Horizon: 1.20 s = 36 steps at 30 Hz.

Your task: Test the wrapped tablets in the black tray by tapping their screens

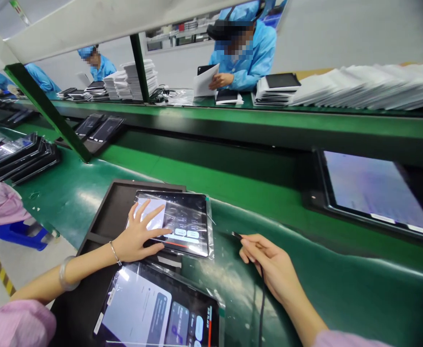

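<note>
While the left hand (pixel 137 238) spreads over a tablet (pixel 193 219), right hand (pixel 271 265) pinching cable (pixel 262 308), green bench (pixel 341 289) beneath, blue-clad workers (pixel 257 55) beyond.

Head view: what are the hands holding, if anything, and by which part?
Right hand: a black cable, pinched at its plug end. Left hand: no grip, spread open over a lit tablet.

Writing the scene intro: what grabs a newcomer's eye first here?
Likely the left hand, spread over a lit tablet left of centre, with a second lit tablet nearer the camera. To their right, the right hand pinches a black cable by its end. A third lit tablet lies at far right.
</note>
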Each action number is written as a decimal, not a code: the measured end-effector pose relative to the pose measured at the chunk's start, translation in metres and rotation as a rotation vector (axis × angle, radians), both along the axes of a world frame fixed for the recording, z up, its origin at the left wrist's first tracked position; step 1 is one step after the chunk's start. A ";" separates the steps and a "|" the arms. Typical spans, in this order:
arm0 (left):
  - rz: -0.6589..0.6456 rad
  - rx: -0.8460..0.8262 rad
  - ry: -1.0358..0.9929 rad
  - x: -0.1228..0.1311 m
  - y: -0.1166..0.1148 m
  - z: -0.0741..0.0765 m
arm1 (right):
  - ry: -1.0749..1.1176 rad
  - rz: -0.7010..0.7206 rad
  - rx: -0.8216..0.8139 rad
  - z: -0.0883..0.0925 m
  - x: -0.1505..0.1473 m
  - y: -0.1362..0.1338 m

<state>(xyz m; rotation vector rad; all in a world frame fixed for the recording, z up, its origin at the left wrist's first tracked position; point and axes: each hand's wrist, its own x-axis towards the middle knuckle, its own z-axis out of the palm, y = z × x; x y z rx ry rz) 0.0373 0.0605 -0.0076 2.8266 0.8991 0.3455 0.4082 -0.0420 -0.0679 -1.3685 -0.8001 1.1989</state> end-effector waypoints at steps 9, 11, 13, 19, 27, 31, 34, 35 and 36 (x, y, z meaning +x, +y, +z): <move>0.009 -0.007 -0.050 -0.006 0.001 -0.001 | 0.025 0.015 0.036 0.004 -0.005 0.001; 0.024 -0.008 -0.019 -0.004 0.000 0.002 | 0.019 0.023 0.038 0.003 -0.004 0.000; 0.067 -0.021 -0.024 -0.002 -0.001 0.006 | 0.019 0.030 0.038 0.003 -0.004 0.000; -0.011 -0.069 -0.039 -0.006 -0.023 0.019 | 0.032 0.021 0.039 0.004 -0.004 0.002; -0.377 -0.089 0.052 -0.009 -0.084 0.021 | 0.027 0.001 0.056 0.002 -0.007 0.003; -0.637 0.047 -0.010 0.003 -0.101 0.015 | 0.013 -0.006 0.083 0.003 -0.011 0.003; -0.751 0.051 -0.017 0.009 -0.105 0.012 | -0.011 -0.001 0.093 0.007 -0.013 0.002; -0.782 0.042 -0.002 0.009 -0.106 0.010 | -0.020 0.000 0.096 0.009 -0.014 0.001; -0.807 0.028 0.023 0.008 -0.107 0.007 | -0.027 0.003 0.099 0.010 -0.014 0.001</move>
